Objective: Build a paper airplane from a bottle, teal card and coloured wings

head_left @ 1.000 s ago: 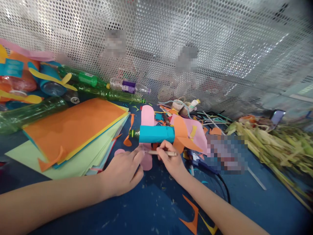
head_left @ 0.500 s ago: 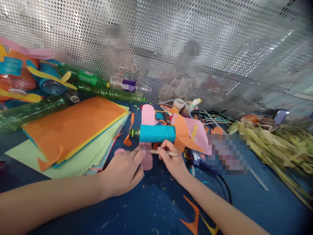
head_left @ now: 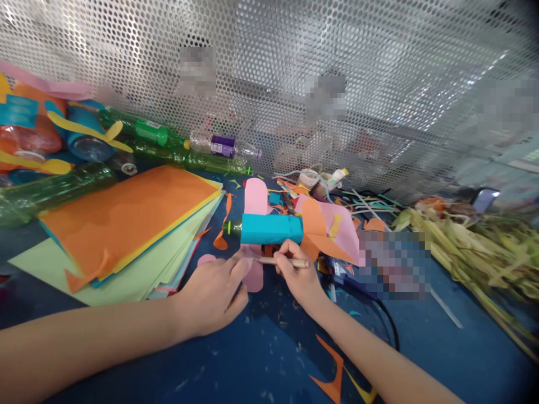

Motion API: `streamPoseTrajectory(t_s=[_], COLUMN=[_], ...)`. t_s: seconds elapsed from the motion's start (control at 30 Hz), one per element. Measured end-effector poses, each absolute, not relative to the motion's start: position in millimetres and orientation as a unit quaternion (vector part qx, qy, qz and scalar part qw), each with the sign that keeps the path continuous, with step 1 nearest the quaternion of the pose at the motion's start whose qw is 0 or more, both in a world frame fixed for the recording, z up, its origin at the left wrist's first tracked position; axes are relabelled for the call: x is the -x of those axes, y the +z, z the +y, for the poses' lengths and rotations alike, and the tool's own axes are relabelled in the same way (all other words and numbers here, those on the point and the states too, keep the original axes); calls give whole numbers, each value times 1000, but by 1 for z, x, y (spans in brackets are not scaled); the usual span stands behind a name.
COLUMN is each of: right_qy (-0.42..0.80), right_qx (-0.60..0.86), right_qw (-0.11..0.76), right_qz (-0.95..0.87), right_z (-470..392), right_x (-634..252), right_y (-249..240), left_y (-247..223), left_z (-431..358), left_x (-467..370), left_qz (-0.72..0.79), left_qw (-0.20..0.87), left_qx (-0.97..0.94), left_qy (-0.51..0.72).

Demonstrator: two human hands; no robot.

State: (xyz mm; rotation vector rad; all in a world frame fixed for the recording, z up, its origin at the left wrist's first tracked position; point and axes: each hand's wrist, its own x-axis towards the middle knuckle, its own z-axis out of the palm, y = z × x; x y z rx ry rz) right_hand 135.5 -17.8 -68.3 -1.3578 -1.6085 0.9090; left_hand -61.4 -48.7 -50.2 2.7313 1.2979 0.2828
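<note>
A plane-like model, a green plastic bottle wrapped in blue paper (head_left: 272,229), lies across the table with its neck to the left. It has a pink paper wing (head_left: 255,195) on the far side and orange paper fins (head_left: 314,219) at the right end. My left hand (head_left: 217,289) lies palm down, fingers stretched over the near pink wing (head_left: 254,280) and pressing on it. A rounded pink paper piece (head_left: 206,259) shows beyond its knuckles. Pinched in my right hand (head_left: 295,272) is a pale pen (head_left: 300,262), its tip at the wing beside my left fingertips.
Stacked coloured paper (head_left: 135,219) lies left, with plastic bottles (head_left: 147,132) and other paper-covered models (head_left: 86,134) behind. A glue gun (head_left: 337,269) and its cable sit right of my hand. Orange offcuts (head_left: 330,370) lie in front; dry husks (head_left: 471,247) lie far right. Perforated metal stands behind.
The pen and my right hand have shifted slightly to the right along the near wing. My left hand stays in place on the pink paper.
</note>
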Motion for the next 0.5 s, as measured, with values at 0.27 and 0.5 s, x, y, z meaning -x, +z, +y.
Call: streamPoseTrajectory(t_s=[0.27,0.5], right_qy=[356,364], right_qx=[538,531], right_qw=[414,425], right_qz=[-642,-637], right_z=[-18,-17], right_x=[-136,-137], right_y=[-70,-72], left_y=[-53,-54], left_z=[-49,-49], left_x=[62,62], left_qz=[423,421], left_qw=[58,45], left_qx=[-898,-900], left_qy=[102,102])
